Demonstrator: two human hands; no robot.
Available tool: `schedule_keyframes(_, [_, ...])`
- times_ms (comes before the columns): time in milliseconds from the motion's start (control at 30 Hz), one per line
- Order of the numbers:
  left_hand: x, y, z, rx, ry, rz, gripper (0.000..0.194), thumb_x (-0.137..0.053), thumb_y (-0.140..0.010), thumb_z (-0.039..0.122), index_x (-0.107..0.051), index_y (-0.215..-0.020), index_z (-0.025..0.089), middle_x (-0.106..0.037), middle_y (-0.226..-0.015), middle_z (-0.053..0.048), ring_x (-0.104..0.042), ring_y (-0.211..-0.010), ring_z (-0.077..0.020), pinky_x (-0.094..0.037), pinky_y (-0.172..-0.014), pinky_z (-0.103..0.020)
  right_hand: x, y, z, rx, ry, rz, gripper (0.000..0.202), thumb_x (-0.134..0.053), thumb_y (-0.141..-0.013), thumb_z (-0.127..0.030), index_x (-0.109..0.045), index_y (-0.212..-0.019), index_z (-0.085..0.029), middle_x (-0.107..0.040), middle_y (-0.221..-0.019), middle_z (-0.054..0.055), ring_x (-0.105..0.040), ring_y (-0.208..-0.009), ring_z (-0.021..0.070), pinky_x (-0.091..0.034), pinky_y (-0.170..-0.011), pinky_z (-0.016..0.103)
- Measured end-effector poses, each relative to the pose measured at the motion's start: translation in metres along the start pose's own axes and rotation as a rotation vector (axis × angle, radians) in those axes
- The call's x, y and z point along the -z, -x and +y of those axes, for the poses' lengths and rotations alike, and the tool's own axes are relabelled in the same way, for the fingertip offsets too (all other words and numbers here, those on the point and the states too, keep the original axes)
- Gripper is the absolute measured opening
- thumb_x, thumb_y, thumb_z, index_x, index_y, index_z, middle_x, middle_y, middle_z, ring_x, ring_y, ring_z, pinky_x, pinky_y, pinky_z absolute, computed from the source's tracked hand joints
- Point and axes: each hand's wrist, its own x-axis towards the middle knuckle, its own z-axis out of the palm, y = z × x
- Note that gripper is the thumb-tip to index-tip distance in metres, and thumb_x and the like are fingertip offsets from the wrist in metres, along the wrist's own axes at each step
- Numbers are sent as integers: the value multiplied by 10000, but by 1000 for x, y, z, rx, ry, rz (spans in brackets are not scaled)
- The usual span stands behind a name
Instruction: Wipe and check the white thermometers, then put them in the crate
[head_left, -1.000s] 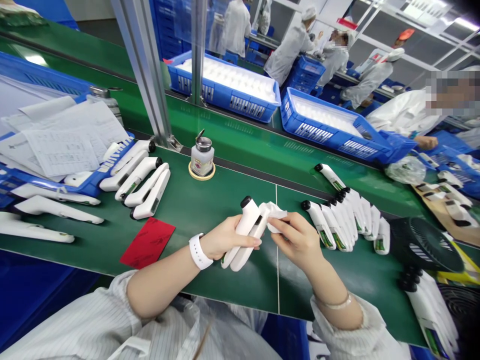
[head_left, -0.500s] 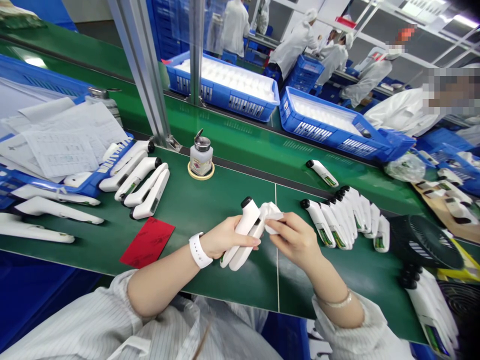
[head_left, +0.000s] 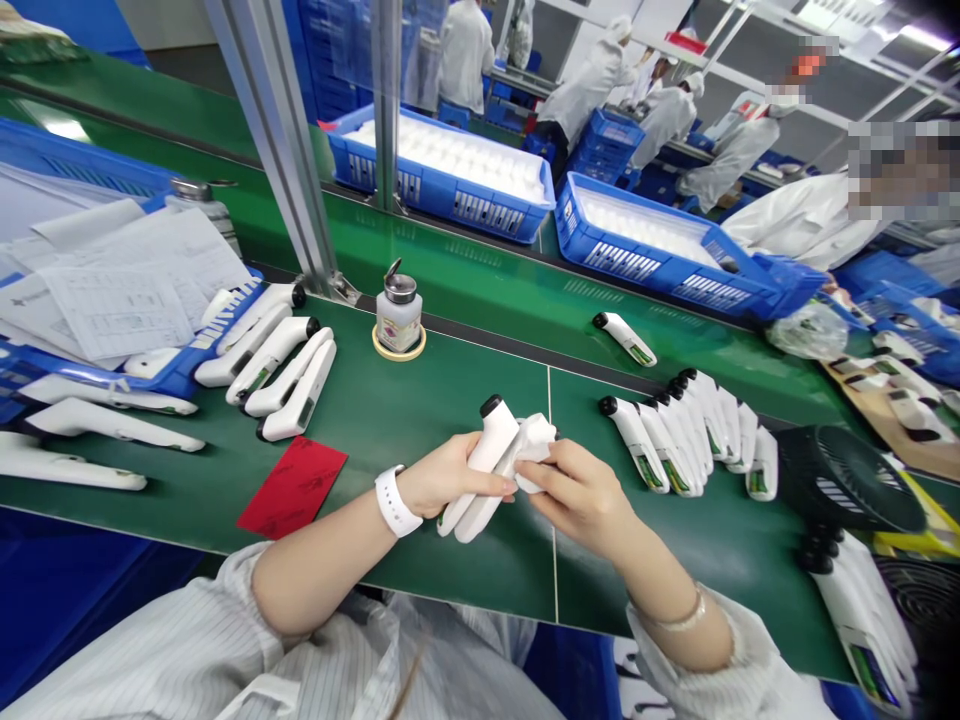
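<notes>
Within the left hand (head_left: 448, 476), white devices (head_left: 495, 440) slant away rightward.

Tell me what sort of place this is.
Probably a factory assembly line: rows of matching white devices on a green work surface, blue crates with white contents, and white-coated people behind.

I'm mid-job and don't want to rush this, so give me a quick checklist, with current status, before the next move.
1. Left hand gripping both white devices: ok, thumb lies across them.
2. White wipe held in the right hand: ok, pinched by its fingers at the devices.
3. Device surface under the wipe clean: cannot tell, it is covered.
4. Bottle upright on its ring: ok.
5. Bottle's lid closed: not ok, it appears tilted up.
6. Red sheet clear of both hands: ok, lies on the table.
</notes>
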Motion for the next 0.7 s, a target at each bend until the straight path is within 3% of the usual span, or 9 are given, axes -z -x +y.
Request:
schedule_keyframes(133, [0, -1, -1, 0, 9, 8, 337, -759, -634, 178, -591, -924, 141, -611, -882, -32, -600, -753, -135, -477, -803, -357, 0, 0, 2, -75, 38, 57, 216, -522, -819, -98, -596, -1006, -175, -568, -824, 80, -540, -734, 165, -481, -603, 281])
schedule_keyframes(300, [-1, -1, -2, 13, 7, -5, 334, -765, -625, 175, -595, -911, 139, -610, -836, -23, -598, -735, -132, -477, -817, -375, 2, 0, 0, -1, -2, -25, 185, -524, -822, -115, -609, -976, -173, -554, -765, 62, -524, -695, 156, -464, -571, 265])
schedule_keyframes(433, [-2, 0, -1, 8, 12, -3, 324, -766, -621, 184, -602, -897, 145, -612, -860, -26, -598, -751, -135, -477, -806, -361, 4, -1, 0, -54, 37, 12, 179, -506, -833, -114, -610, -967, -171, -553, -785, 72, -516, -694, 153, -465, -577, 266])
schedule_keyframes(567, [-1, 0, -1, 28, 2, -14, 329, -768, -619, 183, -604, -901, 143, -611, -830, -23, -596, -731, -134, -475, -807, -370, 5, -1, 1, 19, 12, -62, 171, -520, -829, -116, -607, -968, -166, -542, -761, 62, -500, -688, 154, -452, -573, 270])
schedule_keyframes(700, [-1, 0, -2, 21, 0, -21, 317, -759, -633, 188, -604, -905, 142, -607, -874, -34, -593, -763, -136, -474, -820, -374, 7, -1, 3, -26, 37, -33, 164, -518, -829, -106, -609, -958, -152, -555, -811, 86, -521, -726, 163, -467, -594, 275])
